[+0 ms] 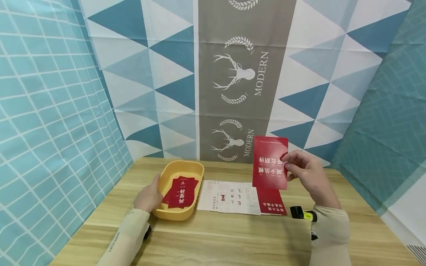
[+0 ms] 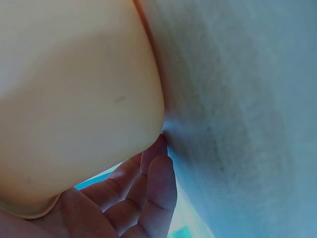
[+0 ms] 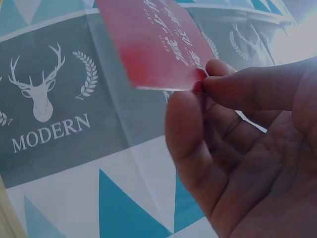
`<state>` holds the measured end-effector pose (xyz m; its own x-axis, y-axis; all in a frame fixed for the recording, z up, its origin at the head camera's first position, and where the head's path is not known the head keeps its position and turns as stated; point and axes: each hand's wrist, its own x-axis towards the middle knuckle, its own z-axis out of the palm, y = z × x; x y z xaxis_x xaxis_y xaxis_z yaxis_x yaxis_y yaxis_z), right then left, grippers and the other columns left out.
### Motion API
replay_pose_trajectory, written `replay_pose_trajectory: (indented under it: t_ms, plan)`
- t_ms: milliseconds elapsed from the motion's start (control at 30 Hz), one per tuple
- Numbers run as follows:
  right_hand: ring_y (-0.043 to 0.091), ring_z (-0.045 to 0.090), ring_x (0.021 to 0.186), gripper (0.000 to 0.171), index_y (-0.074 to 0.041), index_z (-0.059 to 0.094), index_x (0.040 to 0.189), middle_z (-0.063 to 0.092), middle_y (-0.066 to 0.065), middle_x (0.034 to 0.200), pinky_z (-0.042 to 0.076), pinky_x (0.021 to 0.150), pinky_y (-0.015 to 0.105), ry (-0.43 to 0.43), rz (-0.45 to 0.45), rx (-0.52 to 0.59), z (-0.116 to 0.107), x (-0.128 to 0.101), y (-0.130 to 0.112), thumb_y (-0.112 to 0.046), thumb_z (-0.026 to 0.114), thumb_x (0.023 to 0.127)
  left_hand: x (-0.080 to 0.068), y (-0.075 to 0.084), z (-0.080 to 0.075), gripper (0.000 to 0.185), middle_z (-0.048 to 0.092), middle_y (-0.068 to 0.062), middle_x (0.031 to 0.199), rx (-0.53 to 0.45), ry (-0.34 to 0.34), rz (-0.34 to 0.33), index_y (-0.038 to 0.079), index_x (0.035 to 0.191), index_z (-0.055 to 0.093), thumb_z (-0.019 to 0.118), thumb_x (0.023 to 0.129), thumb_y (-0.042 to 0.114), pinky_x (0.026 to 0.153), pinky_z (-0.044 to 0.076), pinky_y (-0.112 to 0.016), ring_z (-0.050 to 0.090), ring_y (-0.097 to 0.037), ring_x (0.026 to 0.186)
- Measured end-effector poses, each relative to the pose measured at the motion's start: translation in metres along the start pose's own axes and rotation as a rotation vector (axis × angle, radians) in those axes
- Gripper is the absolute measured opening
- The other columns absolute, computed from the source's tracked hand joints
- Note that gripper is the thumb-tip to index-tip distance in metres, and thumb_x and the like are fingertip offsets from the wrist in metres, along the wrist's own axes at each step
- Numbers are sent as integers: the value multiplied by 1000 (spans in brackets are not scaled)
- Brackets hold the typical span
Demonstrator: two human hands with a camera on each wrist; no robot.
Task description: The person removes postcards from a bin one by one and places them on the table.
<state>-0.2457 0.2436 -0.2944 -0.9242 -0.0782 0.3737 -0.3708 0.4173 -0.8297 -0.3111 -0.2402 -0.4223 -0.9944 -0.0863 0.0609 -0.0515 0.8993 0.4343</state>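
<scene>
So a red card [image 1: 270, 162] is pinched at its edge by the right hand [image 1: 307, 175], thumb on one side and fingertips [image 3: 218, 69] on the other, and it's held upright above the surface [image 1: 233, 236], printed face toward the head camera, probably so the white lettering can be read. Just below that hand, a row of white sheets [image 1: 229, 197] is laid flat, with another red card [image 1: 271, 202] at the end nearest the hand, looks like they've been spread out to keep them apart.

Over on the other side, the yellow tray [image 1: 179, 188] is steadied by the left hand [image 1: 148, 197]. The fingers [image 2: 148, 193] are laid straight against the tray's outer wall, nothing gripped, more of a brace so it won't slide. A small stack of red cards [image 1: 181, 192] is lying inside the tray, right next to that hand.

A black and yellow gadget [image 1: 301, 213] is sitting on the surface close to the right wrist, too small to make out.
</scene>
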Motion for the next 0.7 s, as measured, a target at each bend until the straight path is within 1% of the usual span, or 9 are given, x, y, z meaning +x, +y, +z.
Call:
replay_pose_trajectory:
  t_ms: [100, 167, 233, 367, 500, 567, 700]
  plan:
    - [13, 64, 92, 23, 2, 58, 119, 62, -4, 104, 61, 72, 34, -3, 32, -6, -7, -1, 9, -13, 57, 102, 1, 1, 1, 74, 66, -32, 121, -3, 4, 8, 9, 158, 25, 53, 89, 6, 76, 54, -54, 65, -36, 85]
    - [12, 63, 92, 22, 4, 56, 119, 62, -2, 105, 61, 72, 35, -10, 78, -19, -13, 0, 19, -11, 55, 103, 1, 2, 1, 74, 65, -33, 122, -4, 7, 13, 8, 158, 25, 53, 89, 5, 78, 54, -56, 66, -37, 86]
    - [14, 64, 92, 21, 5, 55, 119, 63, 3, 108, 60, 73, 35, -32, 148, -29, -17, 2, 32, -8, 52, 104, 1, 2, 0, 74, 65, -34, 123, -3, 6, 15, 8, 158, 25, 53, 89, 5, 79, 54, -57, 66, -38, 87]
    - [18, 64, 90, 22, 8, 53, 121, 62, 15, 112, 60, 74, 36, -83, 334, -53, -22, 4, 68, -5, 46, 104, 1, 2, 0, 75, 65, -34, 122, 3, 1, 11, 8, 158, 24, 53, 89, 5, 78, 54, -56, 66, -38, 87]
    - [21, 65, 86, 27, 12, 54, 122, 63, 20, 108, 60, 72, 39, -106, 488, -78, -20, 6, 106, -3, 45, 102, 1, 0, 0, 76, 65, -34, 122, 10, -6, -1, 9, 159, 24, 53, 89, 5, 76, 54, -54, 65, -36, 85]
    - [23, 65, 86, 30, 13, 54, 124, 63, 21, 108, 61, 73, 41, -117, 534, -81, -16, 6, 121, -3, 47, 99, 1, 0, 1, 76, 65, -34, 122, 11, -9, -7, 10, 159, 23, 53, 89, 5, 76, 54, -54, 65, -36, 84]
    - [26, 66, 87, 30, 13, 56, 122, 62, 25, 110, 61, 74, 44, -149, 557, -72, -4, 6, 140, -2, 50, 97, 1, -2, 2, 77, 64, -33, 123, 4, -13, -11, 10, 159, 23, 53, 89, 5, 75, 54, -53, 64, -36, 85]
